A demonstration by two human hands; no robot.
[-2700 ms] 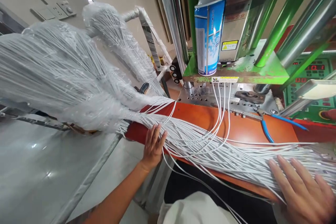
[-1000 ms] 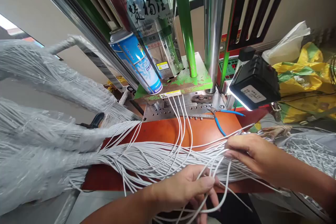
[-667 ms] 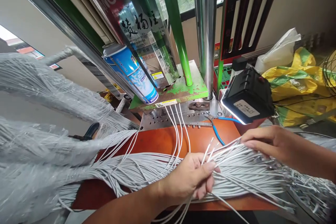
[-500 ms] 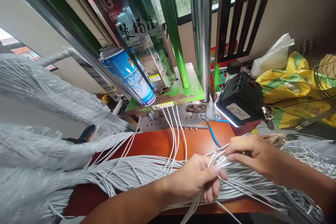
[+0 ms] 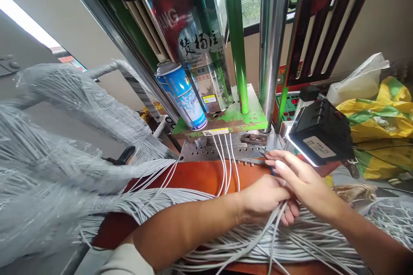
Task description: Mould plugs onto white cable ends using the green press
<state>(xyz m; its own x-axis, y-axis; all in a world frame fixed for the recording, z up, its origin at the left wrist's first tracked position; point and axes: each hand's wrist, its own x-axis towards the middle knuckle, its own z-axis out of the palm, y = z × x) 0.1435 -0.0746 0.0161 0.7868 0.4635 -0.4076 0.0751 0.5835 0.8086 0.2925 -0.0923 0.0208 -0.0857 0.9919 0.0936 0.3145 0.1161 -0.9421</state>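
Note:
My left hand (image 5: 266, 197) is closed around several thin white cables (image 5: 270, 225), which hang down below its fingers. Just above and to the right, my right hand (image 5: 303, 182) reaches over blue-handled pliers (image 5: 272, 171) with its fingers stretched out. The hand covers most of the pliers; whether its fingertips touch them I cannot tell. Beneath both hands, a thick layer of white cables (image 5: 245, 245) lies across the reddish-brown table (image 5: 193, 176).
Behind the table stands a green press machine (image 5: 254, 114) with a blue spray can (image 5: 182, 94) on its plate. Several cables come from under that plate. A black work lamp (image 5: 319, 133) sits to the right, plastic-wrapped cable bundles (image 5: 64, 172) to the left, yellow-green sacks (image 5: 377, 116) at far right.
The view has shifted to the left. My right hand has left the cable ends and moved over the pliers, its fingers extended. My left hand still grips cables.

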